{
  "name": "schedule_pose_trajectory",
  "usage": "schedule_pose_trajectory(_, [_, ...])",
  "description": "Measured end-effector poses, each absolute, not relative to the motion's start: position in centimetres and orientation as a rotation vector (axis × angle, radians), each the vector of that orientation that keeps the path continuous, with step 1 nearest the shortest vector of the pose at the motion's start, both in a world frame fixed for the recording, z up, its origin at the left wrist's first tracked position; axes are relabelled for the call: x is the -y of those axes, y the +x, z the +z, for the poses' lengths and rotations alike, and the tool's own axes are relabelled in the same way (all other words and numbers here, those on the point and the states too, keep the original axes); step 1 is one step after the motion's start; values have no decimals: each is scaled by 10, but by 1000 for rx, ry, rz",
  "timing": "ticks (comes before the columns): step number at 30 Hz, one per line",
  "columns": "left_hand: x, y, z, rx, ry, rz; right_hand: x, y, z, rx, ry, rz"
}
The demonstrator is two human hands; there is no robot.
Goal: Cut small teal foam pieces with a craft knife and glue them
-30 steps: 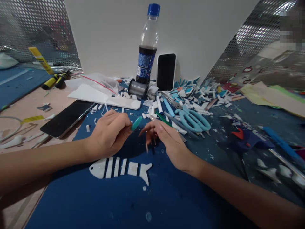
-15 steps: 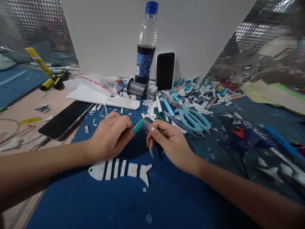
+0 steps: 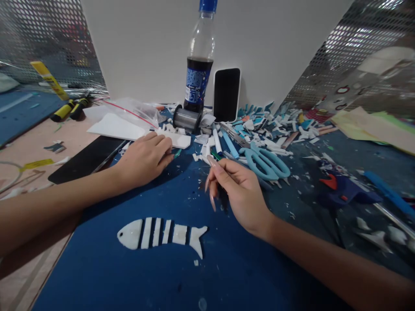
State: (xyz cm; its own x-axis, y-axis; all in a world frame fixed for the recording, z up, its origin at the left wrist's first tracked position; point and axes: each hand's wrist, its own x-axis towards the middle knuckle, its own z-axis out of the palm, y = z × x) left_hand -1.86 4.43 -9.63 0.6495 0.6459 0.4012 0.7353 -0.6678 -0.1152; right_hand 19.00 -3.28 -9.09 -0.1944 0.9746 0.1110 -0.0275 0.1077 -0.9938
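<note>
On the blue mat lies a white fish shape cut into striped segments, closest to me. My left hand rests palm down at the mat's far left, beside a white foam sheet. A teal cap pokes out from under its fingertips. My right hand hovers above and to the right of the fish. It pinches a thin dark pen-like tool that points down at the mat; most of the tool is hidden by the fingers.
A cola bottle and a propped phone stand at the back wall, with a wire spool before them. Teal scissors, markers and a heap of foam scraps lie right of my hands. A black tablet lies left, a glue gun right.
My left hand has moved away from the right hand, left and back toward the foam sheet, carrying the teal cap down to the mat. The right hand lifted slightly with the tool.
</note>
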Motion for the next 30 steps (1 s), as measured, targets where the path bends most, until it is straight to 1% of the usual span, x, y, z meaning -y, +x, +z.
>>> schedule_pose_trajectory(11, [-40, -16, -87, 954, -2653, -4, 33, 190, -92, 1413, -1052, 1250])
schedule_pose_trajectory(15, [-42, -18, -88, 885, -2700, 30, 34, 189, -90, 1432, -1030, 1246])
schedule_pose_trajectory(17, [-42, -18, -87, 961, -2694, -80, 35, 189, -90, 1444, -1012, 1238])
schedule_pose_trajectory(18, [-41, -17, -86, 1040, -2696, -194, 35, 189, -90, 1449, -1005, 1221])
schedule_pose_trajectory(21, [-32, -11, -79, 1408, -2805, -706, 37, 189, -91, 1466, -990, 1111])
schedule_pose_trajectory(23, [-22, -6, -73, 1671, -2995, -1073, 39, 190, -91, 1499, -981, 1012])
schedule_pose_trajectory(26, [-5, 3, -70, 1929, -3349, -1407, 44, 190, -90, 1598, -994, 828])
schedule_pose_trajectory(28, [2, 6, -71, 2059, -3488, -1461, 46, 189, -89, 1672, -994, 682])
schedule_pose_trajectory(30, [6, 7, -75, 2129, -3548, -1434, 47, 189, -88, 1737, -961, 560])
